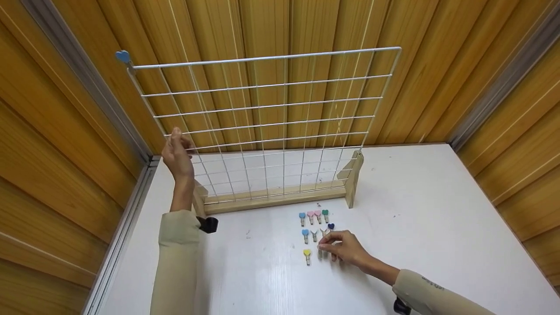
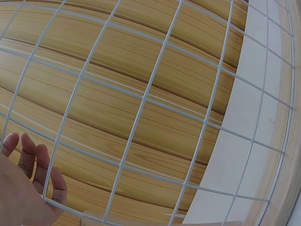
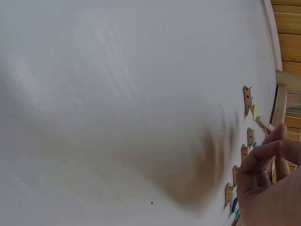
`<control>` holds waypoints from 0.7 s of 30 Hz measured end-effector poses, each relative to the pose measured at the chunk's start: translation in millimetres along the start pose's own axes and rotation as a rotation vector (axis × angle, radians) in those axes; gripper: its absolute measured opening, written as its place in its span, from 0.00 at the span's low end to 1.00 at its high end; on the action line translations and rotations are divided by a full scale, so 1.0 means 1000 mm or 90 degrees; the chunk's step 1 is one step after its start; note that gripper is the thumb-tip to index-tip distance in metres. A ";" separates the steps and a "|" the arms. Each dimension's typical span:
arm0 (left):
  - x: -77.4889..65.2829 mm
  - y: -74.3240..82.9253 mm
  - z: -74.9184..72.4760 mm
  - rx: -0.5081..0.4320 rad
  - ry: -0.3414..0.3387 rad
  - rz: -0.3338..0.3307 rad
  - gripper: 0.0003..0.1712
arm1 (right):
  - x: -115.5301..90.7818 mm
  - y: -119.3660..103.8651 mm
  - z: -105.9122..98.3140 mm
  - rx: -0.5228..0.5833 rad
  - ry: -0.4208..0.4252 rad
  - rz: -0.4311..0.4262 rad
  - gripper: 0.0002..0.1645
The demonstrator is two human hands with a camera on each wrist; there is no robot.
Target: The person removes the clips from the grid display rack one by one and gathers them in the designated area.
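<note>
A white wire grid panel stands upright in a wooden base. My left hand holds the panel's left edge; in the left wrist view the fingers curl around the edge wires. A blue heart clothespin is clipped at the panel's top left corner. Over the table, my right hand pinches a small wooden clothespin between thumb and fingertips. Beside it lie a yellow heart clothespin, a blue heart clothespin and a dark blue heart clothespin, partly hidden by the hand.
Farther back lies a row of heart clothespins, with a light blue one, pink ones and a green one. The white tabletop is bounded by wood-patterned walls behind and on both sides.
</note>
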State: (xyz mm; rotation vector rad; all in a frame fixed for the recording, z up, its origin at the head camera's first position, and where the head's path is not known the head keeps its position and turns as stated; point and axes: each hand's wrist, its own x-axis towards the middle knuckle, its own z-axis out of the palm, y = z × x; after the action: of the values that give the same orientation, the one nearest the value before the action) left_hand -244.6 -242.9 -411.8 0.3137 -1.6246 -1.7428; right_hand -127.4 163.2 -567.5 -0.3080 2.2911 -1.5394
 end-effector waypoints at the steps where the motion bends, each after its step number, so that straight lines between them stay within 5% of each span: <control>1: 0.000 0.000 0.000 0.001 0.001 0.000 0.22 | 0.000 0.002 0.001 -0.013 0.006 -0.001 0.09; 8: 0.001 0.003 0.002 -0.009 0.006 0.018 0.22 | 0.003 0.011 0.005 -0.067 0.052 -0.019 0.06; 21: -0.001 0.002 0.002 -0.002 0.001 0.017 0.22 | 0.003 0.015 0.012 -0.123 0.041 -0.018 0.10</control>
State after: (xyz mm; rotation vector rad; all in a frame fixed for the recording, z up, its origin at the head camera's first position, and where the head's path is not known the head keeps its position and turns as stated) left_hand -244.4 -240.9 -410.3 0.2901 -1.6174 -1.7240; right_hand -124.6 158.2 -586.2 -0.3466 2.5006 -1.3616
